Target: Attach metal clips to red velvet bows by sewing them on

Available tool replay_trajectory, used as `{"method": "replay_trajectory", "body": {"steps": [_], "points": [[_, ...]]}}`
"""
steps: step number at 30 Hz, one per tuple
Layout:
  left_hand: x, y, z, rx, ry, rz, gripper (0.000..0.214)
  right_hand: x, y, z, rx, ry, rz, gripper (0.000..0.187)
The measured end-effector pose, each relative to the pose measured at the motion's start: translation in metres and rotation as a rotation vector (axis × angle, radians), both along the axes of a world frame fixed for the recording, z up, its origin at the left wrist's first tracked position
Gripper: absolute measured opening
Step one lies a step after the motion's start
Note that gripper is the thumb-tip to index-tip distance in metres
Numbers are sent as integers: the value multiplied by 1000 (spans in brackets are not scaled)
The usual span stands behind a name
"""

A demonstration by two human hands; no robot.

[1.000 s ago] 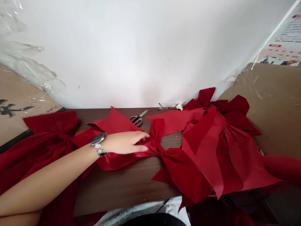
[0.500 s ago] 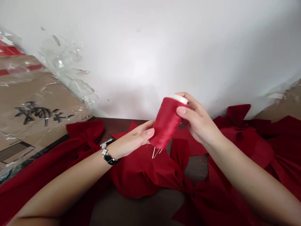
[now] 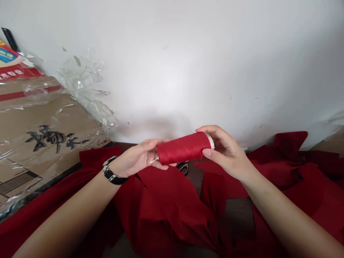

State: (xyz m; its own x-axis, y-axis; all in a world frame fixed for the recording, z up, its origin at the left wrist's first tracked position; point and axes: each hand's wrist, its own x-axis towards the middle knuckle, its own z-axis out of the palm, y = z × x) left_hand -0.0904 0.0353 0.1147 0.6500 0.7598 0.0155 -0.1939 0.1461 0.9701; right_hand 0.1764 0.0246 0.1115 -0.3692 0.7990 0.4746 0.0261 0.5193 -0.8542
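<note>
A spool of red thread (image 3: 184, 148) lies sideways in the air between both hands, its white end to the right. My right hand (image 3: 225, 152) is closed round that right end, thumb below and fingers over the top. My left hand (image 3: 139, 158), with a watch on its wrist, is curled against the spool's left end, where thin needle-like pins (image 3: 153, 161) stick out between its fingers. Below the hands, red velvet bows (image 3: 172, 200) lie spread over a dark wooden table (image 3: 239, 215).
Scissors (image 3: 183, 167) show partly under the spool. A cardboard box wrapped in clear plastic film (image 3: 40, 129) stands at the left. More red bows (image 3: 303, 168) pile up at the right. A white wall (image 3: 174, 64) closes the back.
My left hand left the bow on the table and my right hand brought up the spool. The spool turned from upright to lying sideways between both hands. The view shifted left.
</note>
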Motion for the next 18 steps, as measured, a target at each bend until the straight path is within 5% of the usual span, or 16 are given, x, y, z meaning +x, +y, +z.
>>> {"method": "replay_trajectory", "body": {"steps": [4, 7, 9, 13, 18], "points": [[5, -2, -1, 196, -100, 11, 75, -9, 1, -7, -299, 204, 38, 27], [20, -10, -9, 383, -11, 166, 69, -20, -7, -10, -425, 199, 98, 28], [29, -16, -18, 338, 13, 236, 61, -26, -15, -11, -412, 133, 134, 27], [38, -21, -33, 237, -107, 232, 49, -31, -26, -12, -124, -42, -9, 22], [36, -23, -29, 265, -55, 292, 46, -26, -26, -12, 312, -292, -260, 13]]}}
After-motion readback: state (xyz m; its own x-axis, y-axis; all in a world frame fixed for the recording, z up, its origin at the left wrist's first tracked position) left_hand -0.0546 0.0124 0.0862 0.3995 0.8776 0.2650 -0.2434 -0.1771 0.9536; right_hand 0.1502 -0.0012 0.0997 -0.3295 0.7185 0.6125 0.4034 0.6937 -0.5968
